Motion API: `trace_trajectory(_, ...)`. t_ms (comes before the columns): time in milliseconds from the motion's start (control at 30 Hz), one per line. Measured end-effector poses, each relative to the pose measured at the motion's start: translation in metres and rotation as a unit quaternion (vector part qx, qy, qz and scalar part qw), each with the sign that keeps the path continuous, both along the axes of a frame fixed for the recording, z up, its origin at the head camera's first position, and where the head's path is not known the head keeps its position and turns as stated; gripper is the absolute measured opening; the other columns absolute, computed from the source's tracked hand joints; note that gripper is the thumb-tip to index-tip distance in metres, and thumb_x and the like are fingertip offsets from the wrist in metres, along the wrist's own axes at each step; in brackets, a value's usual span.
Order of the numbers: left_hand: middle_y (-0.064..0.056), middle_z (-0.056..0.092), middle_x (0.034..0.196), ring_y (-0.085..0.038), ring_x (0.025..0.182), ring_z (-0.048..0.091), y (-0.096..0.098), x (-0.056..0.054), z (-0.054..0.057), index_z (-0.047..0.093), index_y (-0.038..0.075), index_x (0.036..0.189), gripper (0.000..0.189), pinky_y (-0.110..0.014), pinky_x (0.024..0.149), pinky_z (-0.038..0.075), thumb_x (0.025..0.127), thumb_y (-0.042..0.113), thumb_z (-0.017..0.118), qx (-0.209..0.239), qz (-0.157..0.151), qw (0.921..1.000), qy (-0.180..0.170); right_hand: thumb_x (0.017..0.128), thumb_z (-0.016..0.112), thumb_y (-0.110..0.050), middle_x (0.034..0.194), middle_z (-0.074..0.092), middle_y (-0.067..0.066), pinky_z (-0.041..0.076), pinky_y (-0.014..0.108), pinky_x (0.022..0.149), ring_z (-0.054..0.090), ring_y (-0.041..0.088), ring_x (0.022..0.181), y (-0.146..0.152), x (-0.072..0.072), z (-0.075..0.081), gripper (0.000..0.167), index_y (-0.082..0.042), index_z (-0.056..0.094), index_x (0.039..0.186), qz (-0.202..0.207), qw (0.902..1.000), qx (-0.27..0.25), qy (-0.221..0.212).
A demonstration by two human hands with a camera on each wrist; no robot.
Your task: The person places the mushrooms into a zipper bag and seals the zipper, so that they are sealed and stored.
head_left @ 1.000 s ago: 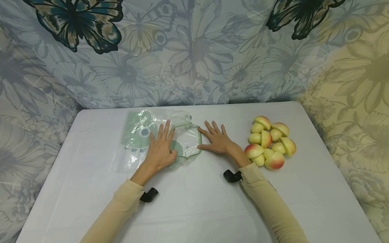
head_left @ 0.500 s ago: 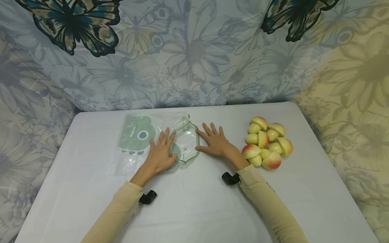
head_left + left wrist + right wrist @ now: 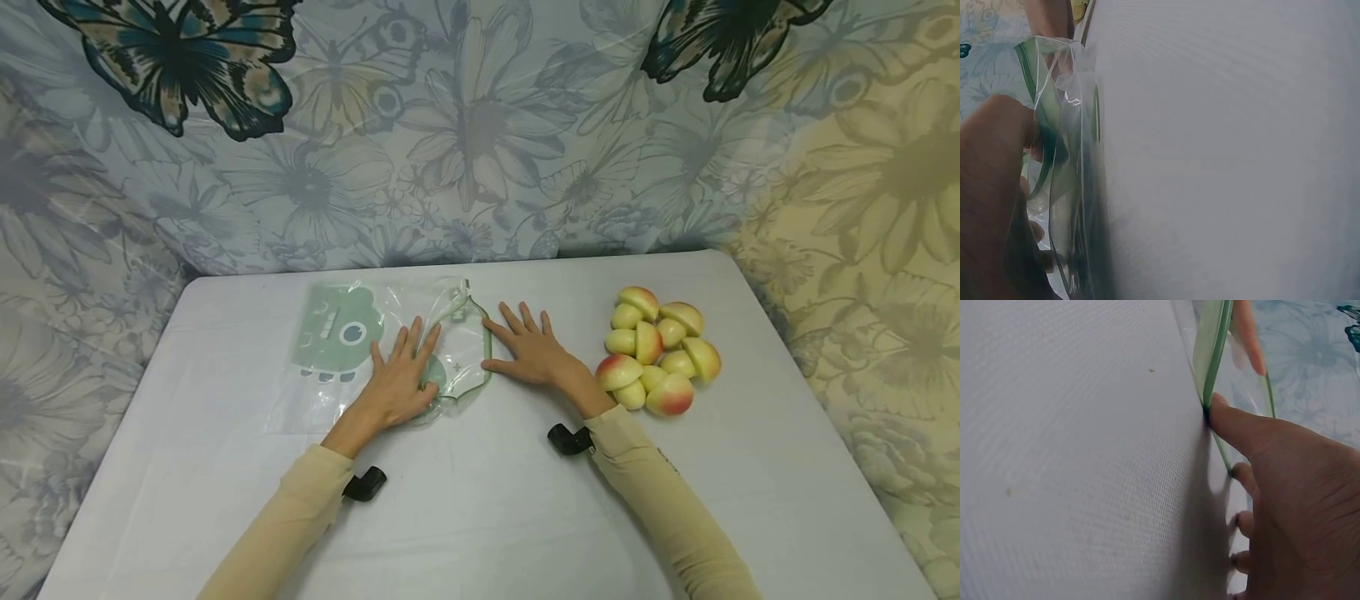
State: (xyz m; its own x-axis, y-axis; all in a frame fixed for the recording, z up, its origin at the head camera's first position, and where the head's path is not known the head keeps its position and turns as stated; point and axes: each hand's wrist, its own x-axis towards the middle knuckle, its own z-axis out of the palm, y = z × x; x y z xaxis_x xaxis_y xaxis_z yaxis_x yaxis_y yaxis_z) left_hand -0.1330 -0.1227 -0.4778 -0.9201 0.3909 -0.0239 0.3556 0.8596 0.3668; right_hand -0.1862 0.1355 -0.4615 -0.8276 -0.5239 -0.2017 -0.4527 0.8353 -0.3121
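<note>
A clear plastic zip bag [image 3: 337, 333] with a green cartoon print and green-edged mouth lies flat on the table, its mouth spread toward the right. My left hand [image 3: 397, 375] rests on the bag with straight, spread fingers; in the left wrist view the clear film and green strip [image 3: 1054, 125] stand up beside that hand. At the bag's right edge, my right hand [image 3: 536, 350] has its fingers spread, thumb and index fingertips touching the green rim. The right wrist view shows the thumb [image 3: 1225, 415] against the green zip strip [image 3: 1213, 356].
Several apple pieces [image 3: 648, 342], yellow with red blush, are grouped on the white table [image 3: 480, 508] beside the right wrist. Black wrist cameras [image 3: 366, 483] sit on both wrists. A butterfly-and-flower patterned cloth [image 3: 480, 133] hangs behind the table.
The head view has shifted slightly. Both hands keep nearly the same place on the bag; the left fingertips have edged a little to the right along its opening.
</note>
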Motion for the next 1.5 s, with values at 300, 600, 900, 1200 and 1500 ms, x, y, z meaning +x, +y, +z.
trace_trajectory(300,-0.016,0.002,0.164,-0.040,0.148,0.011,0.004,0.000,0.004,0.005,0.015,0.159,0.089,-0.081,0.101,0.002,0.084,0.027,0.051,0.012,0.000,0.9999,-0.007,0.093,0.052,-0.061,0.163,0.007,0.014,0.001,0.071,0.110,0.000,0.045,0.147,-0.004,0.001,0.005,0.079,-0.023,0.026,0.157,-0.016,0.9994,0.029,-0.009)
trace_trajectory(600,-0.016,0.002,0.164,-0.039,0.148,0.011,0.005,0.000,0.004,0.002,0.016,0.159,0.090,-0.080,0.101,0.001,0.084,0.028,0.050,0.008,0.004,0.9999,-0.011,0.094,0.051,-0.058,0.163,0.008,0.016,0.005,0.069,0.112,0.003,0.043,0.147,-0.004,0.008,0.006,0.076,-0.021,0.028,0.156,-0.018,0.9997,0.013,0.011)
trace_trajectory(900,-0.017,0.011,0.163,-0.038,0.148,0.012,0.005,-0.001,0.002,0.004,0.015,0.159,0.089,-0.080,0.102,0.002,0.085,0.030,0.052,-0.002,0.002,1.0000,0.001,0.096,0.049,-0.055,0.163,0.004,0.018,0.007,0.066,0.114,0.003,0.041,0.148,-0.002,0.014,0.000,0.071,-0.020,0.031,0.155,-0.010,0.9990,-0.020,0.040)
trace_trajectory(1200,-0.017,0.016,0.162,-0.037,0.148,0.013,0.006,0.000,0.001,0.005,0.014,0.159,0.089,-0.080,0.102,0.000,0.085,0.030,0.052,-0.003,0.006,1.0000,0.001,0.097,0.048,-0.054,0.163,0.004,0.017,0.008,0.064,0.115,0.003,0.040,0.148,-0.001,0.019,0.003,0.069,-0.021,0.031,0.155,-0.001,0.9986,-0.036,0.040)
trace_trajectory(1500,-0.017,0.019,0.161,-0.037,0.148,0.013,0.007,0.000,0.003,0.005,0.013,0.159,0.089,-0.079,0.103,-0.001,0.085,0.030,0.052,0.000,0.008,1.0000,0.000,0.099,0.050,-0.046,0.164,0.007,0.015,0.013,0.061,0.115,0.007,0.038,0.149,0.007,0.025,0.010,0.059,-0.024,0.037,0.153,0.001,0.9961,-0.051,0.073)
